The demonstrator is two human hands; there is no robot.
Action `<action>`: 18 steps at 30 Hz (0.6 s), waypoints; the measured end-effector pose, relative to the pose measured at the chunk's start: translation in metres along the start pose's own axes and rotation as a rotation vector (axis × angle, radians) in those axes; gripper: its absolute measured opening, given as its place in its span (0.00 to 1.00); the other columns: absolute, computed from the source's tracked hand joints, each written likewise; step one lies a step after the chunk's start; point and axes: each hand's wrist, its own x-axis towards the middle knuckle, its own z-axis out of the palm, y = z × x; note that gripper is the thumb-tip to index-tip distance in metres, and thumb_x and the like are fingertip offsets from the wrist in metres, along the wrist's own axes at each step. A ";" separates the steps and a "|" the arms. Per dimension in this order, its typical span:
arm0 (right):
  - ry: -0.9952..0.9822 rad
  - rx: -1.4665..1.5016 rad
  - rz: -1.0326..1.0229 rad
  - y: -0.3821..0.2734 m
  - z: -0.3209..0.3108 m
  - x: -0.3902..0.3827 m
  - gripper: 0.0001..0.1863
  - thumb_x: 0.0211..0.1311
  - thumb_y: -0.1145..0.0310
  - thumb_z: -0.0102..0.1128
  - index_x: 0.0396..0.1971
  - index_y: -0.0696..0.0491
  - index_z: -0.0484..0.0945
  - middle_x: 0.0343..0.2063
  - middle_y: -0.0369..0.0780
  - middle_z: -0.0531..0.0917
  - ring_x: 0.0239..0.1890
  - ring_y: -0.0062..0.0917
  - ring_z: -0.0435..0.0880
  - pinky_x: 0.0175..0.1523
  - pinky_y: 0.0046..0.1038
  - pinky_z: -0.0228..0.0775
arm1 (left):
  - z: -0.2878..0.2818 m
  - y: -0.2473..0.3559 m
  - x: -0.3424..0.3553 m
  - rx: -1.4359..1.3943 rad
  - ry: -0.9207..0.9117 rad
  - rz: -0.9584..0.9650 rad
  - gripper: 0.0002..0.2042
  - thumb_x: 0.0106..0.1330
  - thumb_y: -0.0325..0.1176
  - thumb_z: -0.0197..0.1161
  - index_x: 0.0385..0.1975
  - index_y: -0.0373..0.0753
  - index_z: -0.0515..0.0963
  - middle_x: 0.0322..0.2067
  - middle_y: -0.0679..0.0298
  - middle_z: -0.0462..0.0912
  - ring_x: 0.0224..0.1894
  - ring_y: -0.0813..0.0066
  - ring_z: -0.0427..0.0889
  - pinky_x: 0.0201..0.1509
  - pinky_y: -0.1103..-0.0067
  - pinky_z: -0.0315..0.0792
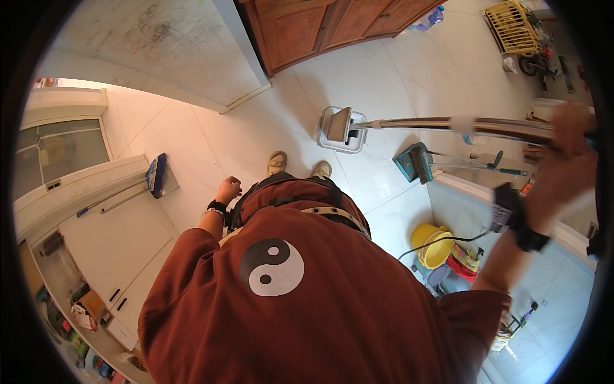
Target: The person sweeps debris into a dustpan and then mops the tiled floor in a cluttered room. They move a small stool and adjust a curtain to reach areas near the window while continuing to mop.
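Right hand (570, 134): clasped round the upper part of the mop (428, 124), motion-blurred; a dark band is worn at the wrist. Left hand (230, 190): fingers loosely curled, nothing seen held; it is carried beside the left hip. Mop: the handle is slanted across the right side of the scene, the flat head being set in a pale, clear-walled basin (359, 146) on the floor, ahead of the feet and slightly right.

Floor (185, 150): pale, glossy tiles, thin joints visible. Room: enclosed at far left by a smudged white partition (147, 38), at far centre by a reddish-brown wooden cabinet (297, 35), at left by a white cabinet (115, 233).

Other items: a teal dustpan (404, 164) is placed on the floor just right of the basin, below the mop handle. A blue flat mop (155, 176) is placed by the white cabinet. A yellow bucket (421, 238) is kept at near right. A yellow rack (511, 29) is stood at far right. The way directly ahead is partly obstructed by the basin.
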 end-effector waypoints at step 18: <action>-0.130 0.164 0.725 0.221 0.062 -0.187 0.16 0.62 0.77 0.51 0.16 0.52 0.60 0.12 0.31 0.58 0.17 0.17 0.58 0.27 0.22 0.52 | -0.016 -0.037 -0.040 -0.106 0.078 -0.051 0.11 0.63 0.29 0.50 0.41 0.33 0.75 0.27 0.55 0.83 0.24 0.69 0.82 0.27 0.77 0.75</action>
